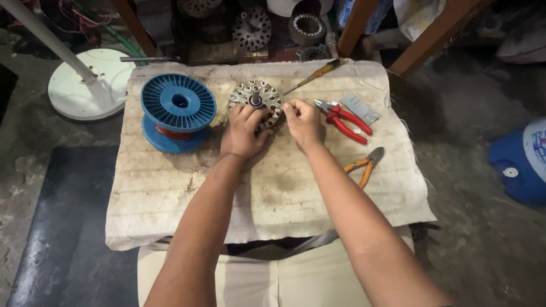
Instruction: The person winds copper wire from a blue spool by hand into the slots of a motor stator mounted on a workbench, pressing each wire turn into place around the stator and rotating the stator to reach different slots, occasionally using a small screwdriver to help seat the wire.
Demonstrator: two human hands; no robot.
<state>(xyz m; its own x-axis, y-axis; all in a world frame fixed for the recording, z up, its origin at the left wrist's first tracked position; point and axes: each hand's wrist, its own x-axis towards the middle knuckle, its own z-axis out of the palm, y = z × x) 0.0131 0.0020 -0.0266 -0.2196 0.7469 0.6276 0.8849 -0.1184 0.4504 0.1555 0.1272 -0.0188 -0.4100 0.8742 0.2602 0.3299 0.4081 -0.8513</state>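
both hands are on the stator, just right of the blue spool: left hand clamps its near edge, right hand pinches at its rim, can't tell on what. one slip could skid it into the spool, or snap whatever fine wire's there.

Cloth-covered bench; w/ blue spool, stator, screwdriver, red pliers, orange cutters

Head camera, looking steeply down, close over cloth-covered table
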